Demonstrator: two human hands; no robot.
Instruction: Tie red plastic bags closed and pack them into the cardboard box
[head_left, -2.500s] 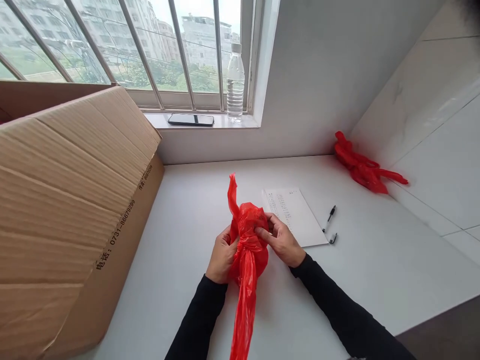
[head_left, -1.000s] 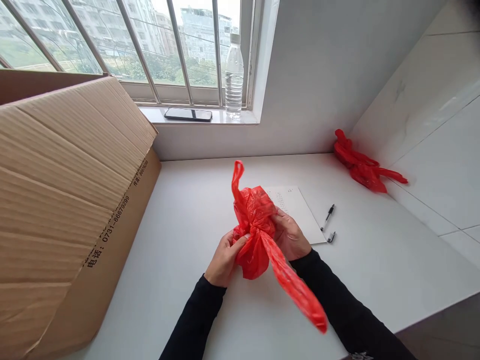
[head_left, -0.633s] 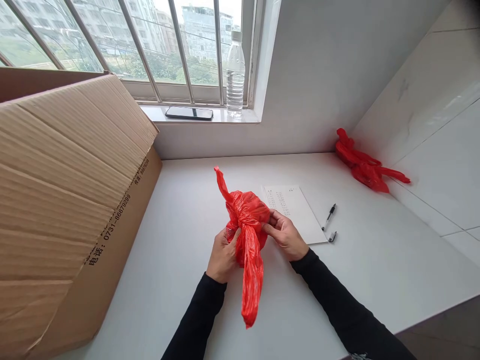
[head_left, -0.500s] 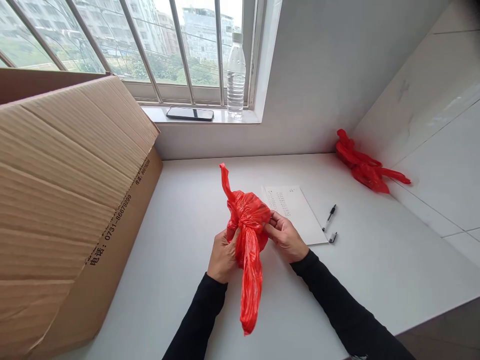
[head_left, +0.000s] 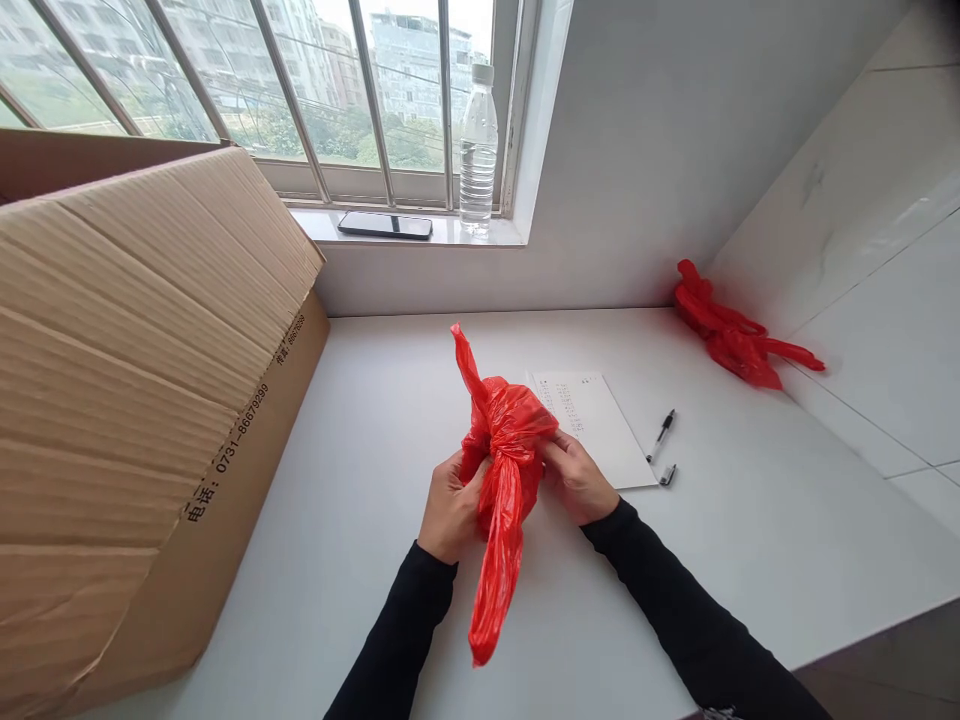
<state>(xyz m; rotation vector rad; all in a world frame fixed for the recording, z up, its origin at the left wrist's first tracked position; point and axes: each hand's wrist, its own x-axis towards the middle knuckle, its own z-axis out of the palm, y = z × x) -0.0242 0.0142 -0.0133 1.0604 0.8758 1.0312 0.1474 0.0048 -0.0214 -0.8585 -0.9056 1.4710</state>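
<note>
A crumpled red plastic bag (head_left: pixel 510 430) is held above the white table (head_left: pixel 750 500) in front of me. My left hand (head_left: pixel 448 505) grips its left side with the fingers curled into the plastic. My right hand (head_left: pixel 576 480) pinches its right side. One twisted end of the bag sticks up toward the window. The other hangs down between my black sleeves as a long tail.
A large open cardboard box (head_left: pixel 142 400) fills the left side. A printed sheet (head_left: pixel 592 425) and a black pen (head_left: pixel 660 435) lie right of my hands. Another red bag (head_left: pixel 731 335) lies in the far right corner. A water bottle (head_left: pixel 478 150) and a phone (head_left: pixel 385 225) rest on the window sill.
The bag's hanging tail swung from lower right back to straight down. My hands turned the bundle and closed in tighter around it.
</note>
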